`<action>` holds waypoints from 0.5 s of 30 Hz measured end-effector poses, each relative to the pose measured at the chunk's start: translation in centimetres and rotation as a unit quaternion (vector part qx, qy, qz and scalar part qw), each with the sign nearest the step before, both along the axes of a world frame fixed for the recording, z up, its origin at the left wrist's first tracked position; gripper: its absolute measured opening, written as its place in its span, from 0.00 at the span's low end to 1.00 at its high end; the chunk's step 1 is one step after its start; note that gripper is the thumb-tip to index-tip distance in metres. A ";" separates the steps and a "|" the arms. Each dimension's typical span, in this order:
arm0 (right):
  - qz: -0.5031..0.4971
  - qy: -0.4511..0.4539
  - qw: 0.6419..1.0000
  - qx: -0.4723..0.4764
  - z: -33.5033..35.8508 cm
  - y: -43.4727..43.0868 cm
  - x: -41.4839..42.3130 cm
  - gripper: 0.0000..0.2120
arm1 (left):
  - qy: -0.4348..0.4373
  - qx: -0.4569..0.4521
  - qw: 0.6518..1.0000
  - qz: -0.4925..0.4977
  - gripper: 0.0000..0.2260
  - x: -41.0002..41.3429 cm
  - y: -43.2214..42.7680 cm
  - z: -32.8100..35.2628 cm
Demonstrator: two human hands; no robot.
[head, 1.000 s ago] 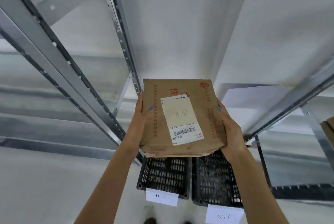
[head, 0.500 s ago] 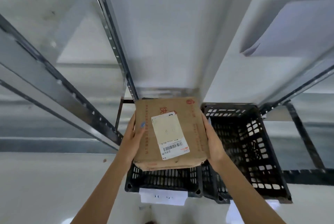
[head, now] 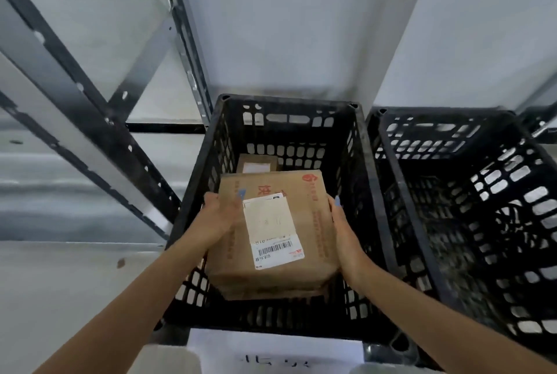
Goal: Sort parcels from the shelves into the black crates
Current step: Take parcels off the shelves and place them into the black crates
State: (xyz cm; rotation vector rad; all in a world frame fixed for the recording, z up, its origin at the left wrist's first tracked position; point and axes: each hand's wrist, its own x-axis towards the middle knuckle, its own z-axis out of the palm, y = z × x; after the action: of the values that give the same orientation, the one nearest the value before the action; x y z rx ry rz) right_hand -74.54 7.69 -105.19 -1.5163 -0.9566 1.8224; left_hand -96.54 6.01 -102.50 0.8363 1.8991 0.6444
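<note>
Black crate [head: 286, 101] interior: parcel [head: 313, 223] between left hand [head: 218, 218], right hand [head: 346, 241] fingers [head: 337, 202].

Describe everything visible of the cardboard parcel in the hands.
The cardboard parcel is a flat brown box with red print and a crumpled near edge. A white barcode label is stuck on top. It is held inside the left black crate, a smaller parcel beyond it. The left hand grips its left edge, the right hand its right.

The cardboard parcel [head: 313, 223] spans the left crate [head: 289, 132] almost wall to wall, the left hand [head: 220, 214] and right hand [head: 346, 238] filling the side gaps, a smaller parcel [head: 257, 164] occupies the far end, and the right crate [head: 437, 138] beside it gapes open.
</note>
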 end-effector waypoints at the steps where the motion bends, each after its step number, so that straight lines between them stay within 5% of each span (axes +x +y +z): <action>1: -0.005 0.002 1.000 0.002 -1.0 0.0 -0.4 0.22 | -0.002 -0.012 1.000 0.013 0.37 0.1 0.1 -1.4; 7: -0.023 -0.013 0.996 -0.086 -3.2 0.0 -2.2 0.29 | -0.039 -0.051 0.995 0.078 0.41 -0.2 0.2 -5.2; 15: -0.070 -0.088 0.989 -0.091 -3.8 -0.6 -4.6 0.24 | -0.004 -0.054 0.997 0.060 0.26 0.4 -0.6 -5.3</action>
State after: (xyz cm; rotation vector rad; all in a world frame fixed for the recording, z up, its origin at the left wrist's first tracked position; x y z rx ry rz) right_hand -79.16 7.08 -108.97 -1.8330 -0.7566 1.7365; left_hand -96.13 5.39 -107.79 0.6539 1.9688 0.6105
